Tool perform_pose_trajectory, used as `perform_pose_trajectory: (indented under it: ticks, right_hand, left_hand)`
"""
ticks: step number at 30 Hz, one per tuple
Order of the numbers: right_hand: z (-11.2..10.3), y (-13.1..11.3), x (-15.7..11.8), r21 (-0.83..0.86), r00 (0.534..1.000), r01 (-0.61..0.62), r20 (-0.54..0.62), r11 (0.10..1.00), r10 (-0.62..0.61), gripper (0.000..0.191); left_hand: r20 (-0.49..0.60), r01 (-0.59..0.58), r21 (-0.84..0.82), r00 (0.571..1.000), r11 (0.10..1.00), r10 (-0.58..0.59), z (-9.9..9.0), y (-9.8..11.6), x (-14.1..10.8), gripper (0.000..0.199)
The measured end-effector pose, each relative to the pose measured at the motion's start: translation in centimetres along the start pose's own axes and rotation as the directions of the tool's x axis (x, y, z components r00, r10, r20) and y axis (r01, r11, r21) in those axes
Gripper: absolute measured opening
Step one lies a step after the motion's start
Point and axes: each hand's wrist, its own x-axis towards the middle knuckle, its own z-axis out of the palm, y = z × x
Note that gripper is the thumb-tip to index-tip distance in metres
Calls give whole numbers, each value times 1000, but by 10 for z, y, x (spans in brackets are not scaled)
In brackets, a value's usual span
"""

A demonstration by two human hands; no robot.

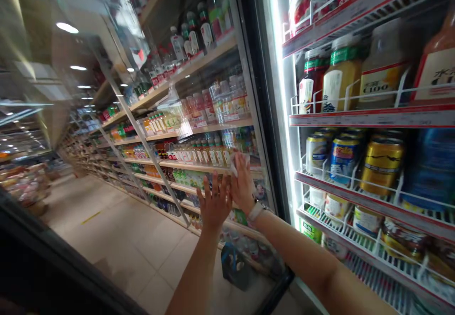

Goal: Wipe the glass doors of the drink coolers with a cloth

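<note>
My left hand (214, 206) is raised with its fingers spread, palm toward the glass door (199, 253) of a cooler; it appears to rest on the pane. Just to its right, my right hand (243, 189) presses a white cloth (233, 167) flat to the glass, the cloth showing at the edge of the fingers and partly hidden by them. Whether it is a cloth or a paper wipe is hard to tell. A pale watch (256, 209) is on my right wrist.
The lit cooler (280, 92) stands open at the right, with bottles (341, 75) and cans (382, 163) on wire shelves. Through the glass are long bottle shelves (209, 130), a tiled floor (131, 244) and a dark box-like object (236, 267) low down.
</note>
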Motion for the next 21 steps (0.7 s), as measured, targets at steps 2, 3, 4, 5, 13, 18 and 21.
perform_pose_trajectory:
  ticks: [2, 3, 4, 5, 13, 18, 21]
  right_hand:
    - [-1, -22, 21, 21, 996, 68, 61, 997, -70, 62]
    - [-1, -29, 25, 21, 993, 77, 88, 997, -79, 62]
    - [0, -33, 23, 17, 991, 78, 106, 997, -79, 63]
    - [2, -35, 17, 12, 990, 73, 116, 997, -74, 63]
    - [4, -33, -67, 216, 977, 45, 193, 975, -88, 62]
    - [-29, -26, -39, 252, 984, 52, 151, 966, -92, 61]
    - [-43, -16, 3, 106, 979, 162, 111, 981, -173, 57]
  left_hand:
    - [-19, -22, -26, 1000, 999, 22, 5, -4, -2, 65]
    - [-45, -39, -37, 998, 999, 38, 6, -7, -3, 66]
    - [-89, -57, -50, 995, 997, 52, 8, -10, -4, 68]
    - [-145, -72, -67, 988, 995, 61, 8, -13, -6, 71]
    - [-190, -288, -176, 948, 941, 255, -10, -28, -9, 59]
    - [-129, -209, -3, 970, 978, 207, -11, -15, -5, 57]
    - [-83, -190, -9, 979, 982, 188, -8, -11, -5, 57]
